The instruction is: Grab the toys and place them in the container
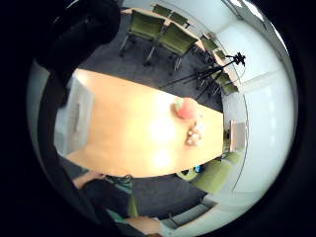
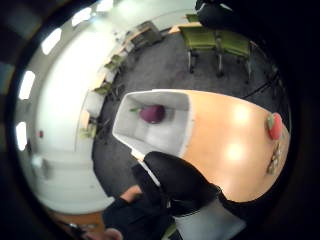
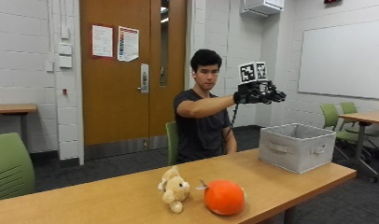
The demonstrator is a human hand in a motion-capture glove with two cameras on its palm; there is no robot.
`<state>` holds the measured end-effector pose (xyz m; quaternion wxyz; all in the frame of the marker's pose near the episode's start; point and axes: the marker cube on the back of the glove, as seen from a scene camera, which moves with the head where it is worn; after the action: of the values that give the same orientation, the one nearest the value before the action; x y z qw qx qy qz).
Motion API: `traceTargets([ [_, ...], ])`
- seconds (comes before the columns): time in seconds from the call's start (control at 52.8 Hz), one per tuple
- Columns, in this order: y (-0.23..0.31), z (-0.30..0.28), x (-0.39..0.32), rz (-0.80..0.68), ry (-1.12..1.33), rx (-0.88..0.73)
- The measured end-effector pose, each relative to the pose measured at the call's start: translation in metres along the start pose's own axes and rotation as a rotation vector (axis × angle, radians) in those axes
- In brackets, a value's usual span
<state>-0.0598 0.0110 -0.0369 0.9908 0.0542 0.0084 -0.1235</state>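
Already 1 purple toy (image 2: 152, 114) is seen lying inside the grey fabric container (image 3: 296, 146), on its floor in the thumb-side palm view. On the wooden table (image 3: 115, 193) 2 more toys are left: a tan plush bear (image 3: 174, 188) and, just beside it at 3 o'clock in the outside view, an orange ball-shaped toy (image 3: 224, 197). The container is placed well apart from them, toward 2 o'clock, near the table's far end. The gloved right hand (image 3: 259, 93) is held in the air above the container, at about 11 o'clock from it, touching nothing. Nothing is held in it; its fingers (image 3: 277, 95) are seen loosely spread and relaxed, released. The arm is extended from a seated person behind the table. Green chairs (image 3: 339, 120) are seen beyond the container.
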Motion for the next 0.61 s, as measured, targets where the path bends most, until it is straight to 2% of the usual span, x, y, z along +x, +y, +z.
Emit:
traceTargets([
  [0.17,0.011,-0.006,0.115,0.122,0.086,0.029],
  [0.284,0.007,0.003,0.165,0.170,0.100,0.027],
  [0.493,-0.013,0.066,0.268,0.273,0.168,-0.016],
  [0.606,-0.021,0.103,0.297,0.320,0.182,-0.043],
])
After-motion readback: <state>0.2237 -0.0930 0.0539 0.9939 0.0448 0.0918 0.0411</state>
